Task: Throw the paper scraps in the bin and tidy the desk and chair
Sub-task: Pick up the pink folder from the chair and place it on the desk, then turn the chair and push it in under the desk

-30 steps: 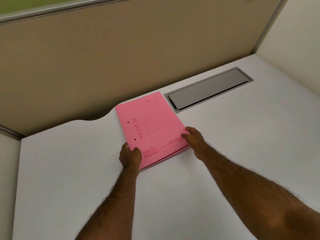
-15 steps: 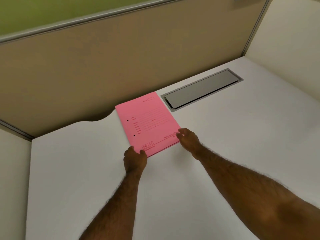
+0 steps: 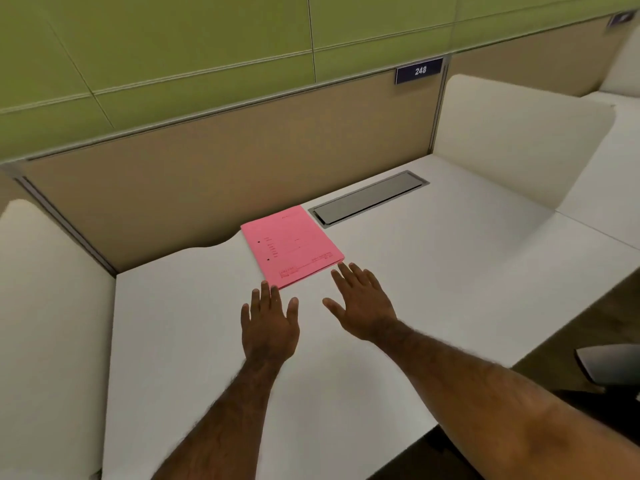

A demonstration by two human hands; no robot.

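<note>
A: Biggest first?
B: White desk [image 3: 433, 289], tan partition [image 3: 225, 174] behind. Grey cable-tray lid [image 3: 369, 197] set in the desk at 1 o'clock.
A: The file?
B: Pink filing folder [image 3: 291, 249] flat on the desk at 12 o'clock, far corner just beside the lid.
A: Hands?
B: Left hand [image 3: 268, 323] and right hand [image 3: 363, 303] palm-down, fingers spread, holding nothing, at the folder's near edge.
A: Smallest?
B: Blue plate "248" [image 3: 419, 70], 1 o'clock.
</note>
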